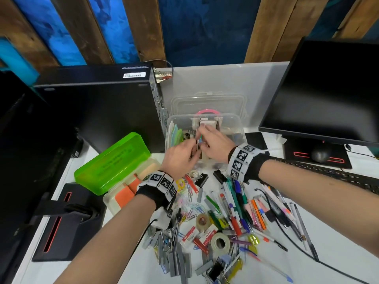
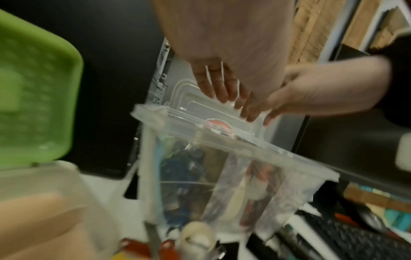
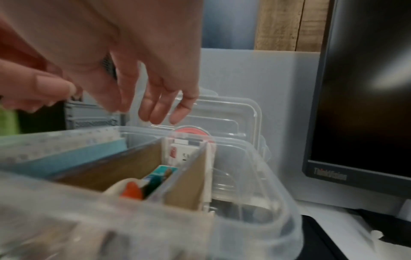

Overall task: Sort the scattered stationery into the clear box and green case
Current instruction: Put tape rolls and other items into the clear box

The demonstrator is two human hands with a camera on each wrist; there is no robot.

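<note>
The clear box [image 1: 240, 128] [image 2: 244, 140] [image 3: 255, 146] stands open at the back of the desk, split by brown card dividers and partly filled. Both hands hover over its middle. My right hand [image 1: 203, 140] [image 3: 133, 112] pinches a thin dark ribbed strip [image 1: 197, 145] [image 3: 109, 67] between thumb and forefinger, its other fingers hanging loose. My left hand [image 1: 191, 145] [image 2: 222, 98] reaches to the same strip. Its fingers point down fairly straight, and whether it grips is hidden. The green case [image 1: 114, 158] [image 2: 33, 88] lies open to the left.
A heap of pens, clips, staple strips and tape rolls [image 1: 225, 218] covers the desk below my wrists. The box's lid [image 1: 207, 103] leans behind it. A black computer tower [image 1: 98, 111] stands at the left. A monitor [image 1: 328, 89], keyboard [image 1: 328, 173] and mouse [image 1: 320, 154] are at the right.
</note>
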